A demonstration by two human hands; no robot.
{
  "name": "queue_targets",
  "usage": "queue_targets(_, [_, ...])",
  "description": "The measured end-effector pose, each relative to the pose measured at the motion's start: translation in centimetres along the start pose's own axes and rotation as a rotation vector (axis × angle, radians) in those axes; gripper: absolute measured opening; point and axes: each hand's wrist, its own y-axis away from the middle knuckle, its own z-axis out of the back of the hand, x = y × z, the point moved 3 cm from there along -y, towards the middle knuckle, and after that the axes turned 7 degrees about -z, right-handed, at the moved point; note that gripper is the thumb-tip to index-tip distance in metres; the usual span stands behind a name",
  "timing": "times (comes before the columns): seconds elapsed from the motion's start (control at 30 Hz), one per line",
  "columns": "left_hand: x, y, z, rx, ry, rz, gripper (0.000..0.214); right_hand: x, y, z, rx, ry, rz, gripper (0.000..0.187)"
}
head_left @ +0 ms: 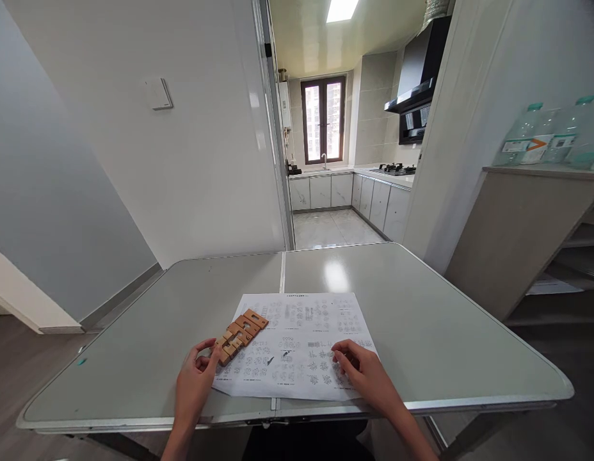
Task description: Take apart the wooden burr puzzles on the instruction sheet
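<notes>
A row of wooden puzzle blocks (239, 333) lies slanted across the left edge of a printed sheet (297, 346) on a grey folding table (445, 333). My left hand (195, 379) is curled at the near end of the row, thumb and fingertips touching the nearest block. My right hand (361, 371) rests on the lower right part of the sheet, fingers bent with the tips pressing the paper; nothing is in it.
The table's near metal edge (297, 410) runs just in front of my wrists. A shelf unit (532, 237) with plastic bottles (546, 137) stands to the right. Beyond the table a doorway opens onto a kitchen (335, 186).
</notes>
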Motion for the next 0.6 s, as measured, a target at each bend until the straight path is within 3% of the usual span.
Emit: queue_targets(0.6, [-0.09, -0.08, 0.03, 0.012, 0.003, 0.001, 0.073, 0.55, 0.26, 0.08, 0.001, 0.025, -0.004, 0.034])
